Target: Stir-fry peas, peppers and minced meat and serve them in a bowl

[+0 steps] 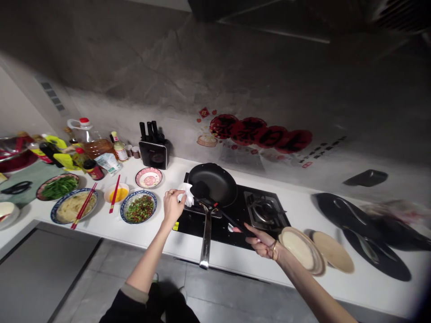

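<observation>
A crumpled white paper towel (187,194) is pinched in my left hand (173,207), just left of the black frying pan (222,181). The pan sits on the left side of the black gas stove (198,228), its metal handle (206,240) pointing toward me. My right hand (263,242) is closed around the long black handle of a spatula (235,220). The spatula's dark head reaches into the pan and is hard to make out against it. No food shows in the pan.
Left of the stove stand a bowl of chopped peppers (138,207), a small bowl of beaten egg (119,194), noodles with chopsticks (76,207) and greens (60,186). A knife block (154,153) and an oil jug (92,141) stand behind. Pale lids (299,249) lie at right.
</observation>
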`<state>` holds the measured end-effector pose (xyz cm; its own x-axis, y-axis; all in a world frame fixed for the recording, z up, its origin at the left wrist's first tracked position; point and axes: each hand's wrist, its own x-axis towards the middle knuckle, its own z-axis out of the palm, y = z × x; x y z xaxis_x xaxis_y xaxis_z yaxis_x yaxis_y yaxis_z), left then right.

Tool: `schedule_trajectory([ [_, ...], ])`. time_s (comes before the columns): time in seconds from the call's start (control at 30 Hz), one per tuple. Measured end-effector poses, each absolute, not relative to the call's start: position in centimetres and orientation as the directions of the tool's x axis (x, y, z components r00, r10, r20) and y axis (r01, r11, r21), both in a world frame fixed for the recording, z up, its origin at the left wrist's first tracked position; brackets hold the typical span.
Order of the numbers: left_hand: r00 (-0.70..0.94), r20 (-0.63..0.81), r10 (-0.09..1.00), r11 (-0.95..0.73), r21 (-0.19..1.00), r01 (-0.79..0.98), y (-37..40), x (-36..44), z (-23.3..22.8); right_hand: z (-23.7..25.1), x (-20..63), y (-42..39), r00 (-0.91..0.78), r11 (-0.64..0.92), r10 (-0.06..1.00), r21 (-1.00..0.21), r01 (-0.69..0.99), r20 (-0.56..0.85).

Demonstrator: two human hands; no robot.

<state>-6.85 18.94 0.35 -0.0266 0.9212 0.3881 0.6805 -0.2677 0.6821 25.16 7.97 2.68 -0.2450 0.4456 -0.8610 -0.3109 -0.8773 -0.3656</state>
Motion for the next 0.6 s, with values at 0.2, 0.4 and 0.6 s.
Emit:
schedule_trajectory([
  [0.2,-0.158,0.357,0.921,-0.143,0.684,0.715,19.5,-8.7,-3.1,3.7,25.0,7.3,-0.226,-0.908,0.417,-0.398,-0.128,-0.880],
  [0.4,-0.226,0.240,0.944,-0.022,0.729,0.684,19.8,-10.6,-6.8,6.2,24.3,6.1,-0.054,-0.804,0.594,-0.595,0.009,-0.803],
  [0.6,-0.047,0.178,0.983,-0.056,0.533,0.844,21.5,-10.8,-10.4,7.0,22.5,2.5,0.225,-0.517,0.856,-0.759,0.396,-0.466],
])
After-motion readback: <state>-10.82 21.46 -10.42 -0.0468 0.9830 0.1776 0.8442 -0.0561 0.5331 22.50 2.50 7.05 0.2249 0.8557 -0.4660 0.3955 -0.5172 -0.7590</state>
